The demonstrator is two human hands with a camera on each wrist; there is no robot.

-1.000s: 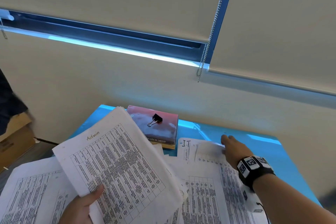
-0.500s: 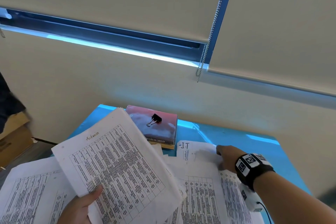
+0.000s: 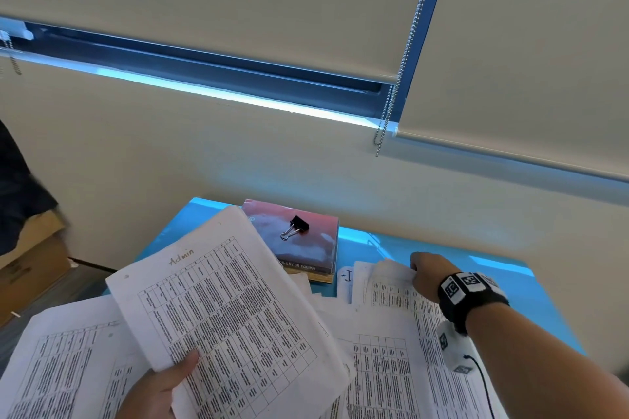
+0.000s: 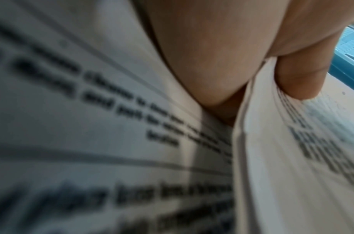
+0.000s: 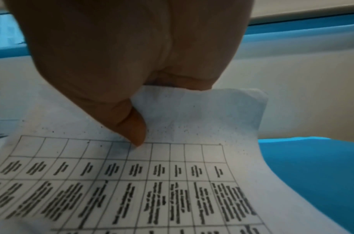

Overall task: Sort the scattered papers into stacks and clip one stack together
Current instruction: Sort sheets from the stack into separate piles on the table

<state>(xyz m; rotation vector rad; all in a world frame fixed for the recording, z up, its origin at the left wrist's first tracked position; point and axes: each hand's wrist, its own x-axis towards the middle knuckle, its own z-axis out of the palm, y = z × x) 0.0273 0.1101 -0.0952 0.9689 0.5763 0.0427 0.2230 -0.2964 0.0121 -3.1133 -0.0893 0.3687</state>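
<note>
Head view: the left hand (image 3: pixel 160 388) grips a stack of papers (image 3: pixel 224 313) headed "Admin", raised over the table's (image 3: pixel 531 286) near left; the right hand (image 3: pixel 427 274) pinches a sheet (image 3: pixel 391 286) near the far right edge. The binder clip (image 3: pixel 295 227) lies on a book (image 3: pixel 306 248) at the far edge. Left wrist view: the thumb (image 4: pixel 300 79) clamps the stack. Right wrist view: thumb (image 5: pixel 132 126) and fingers pinch the sheet's top margin; lift slowly to separate one sheet, read its heading, then sort.
</note>
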